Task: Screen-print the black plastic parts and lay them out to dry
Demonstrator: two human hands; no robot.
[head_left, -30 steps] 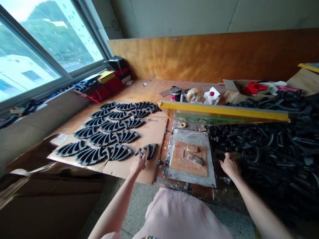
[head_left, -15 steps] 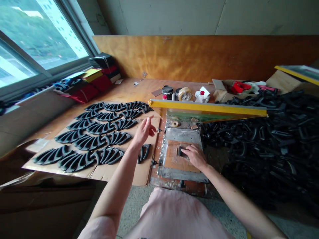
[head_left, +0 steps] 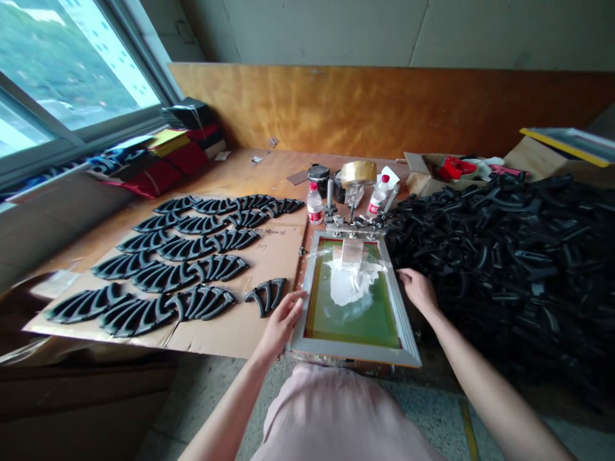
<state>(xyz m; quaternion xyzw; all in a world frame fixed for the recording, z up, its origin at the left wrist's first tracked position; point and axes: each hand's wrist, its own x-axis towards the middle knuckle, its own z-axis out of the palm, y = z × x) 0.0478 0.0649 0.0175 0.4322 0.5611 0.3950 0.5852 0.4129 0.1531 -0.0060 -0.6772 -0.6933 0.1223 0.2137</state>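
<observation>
Fingers of the left hand (head_left: 294,302) curl on the left side of a metal screen frame (head_left: 356,352). Fingers of the right hand (head_left: 406,276) sit at its right side. I cannot tell if either hand grips it. The frame lies flat between the hands, its long way pointing ahead. The left hand is nearer the front end. White paste (head_left: 348,285) lies on green mesh (head_left: 353,326).

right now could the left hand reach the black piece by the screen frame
Probably yes: the left hand rests on the screen frame, and the black piece lies beside it on the cardboard, with nothing between them.
</observation>
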